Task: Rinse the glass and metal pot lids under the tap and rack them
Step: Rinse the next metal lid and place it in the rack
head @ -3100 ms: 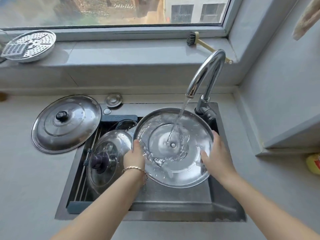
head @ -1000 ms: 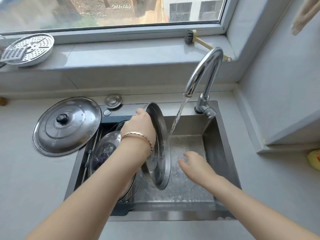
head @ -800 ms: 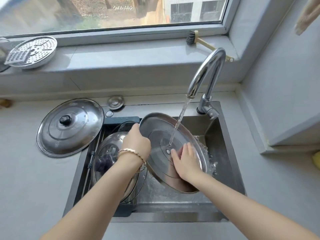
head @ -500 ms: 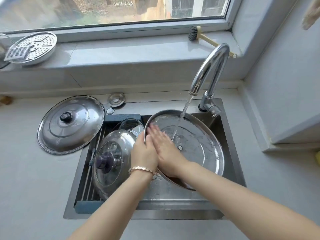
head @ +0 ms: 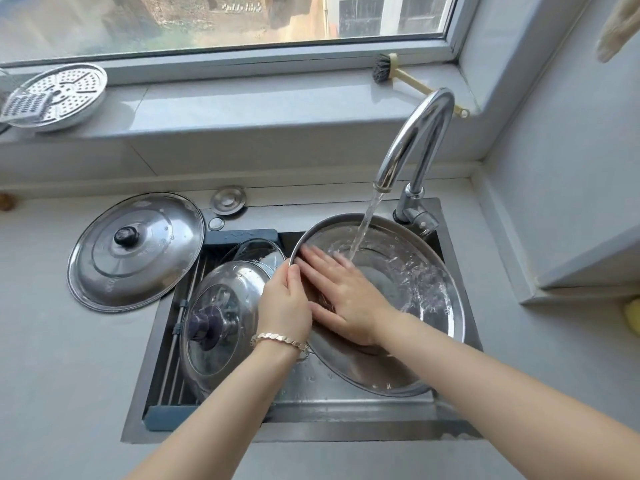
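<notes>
A large metal lid point(head: 408, 282) lies underside up over the sink, under the running tap point(head: 415, 140). My left hand point(head: 285, 303) grips its left rim. My right hand point(head: 341, 296) lies flat inside it with fingers straight, near the left rim. Water pools and splashes in the lid's right half. A glass lid with a dark knob point(head: 218, 317) leans on the rack point(head: 180, 344) in the sink's left part, with another glass lid point(head: 256, 249) partly hidden behind it. A second metal lid point(head: 135, 251) rests knob up on the counter to the left.
A small round drain cover point(head: 228, 200) sits behind the sink. On the windowsill are a perforated steamer plate point(head: 59, 95) at the left and a brush point(head: 388, 69) near the tap. A wall ledge point(head: 571, 271) juts out on the right.
The lid went from level under the tap to upright on edge, then tilted back underside up. My right hand moved from the rim into the lid and slid along its inner left side.
</notes>
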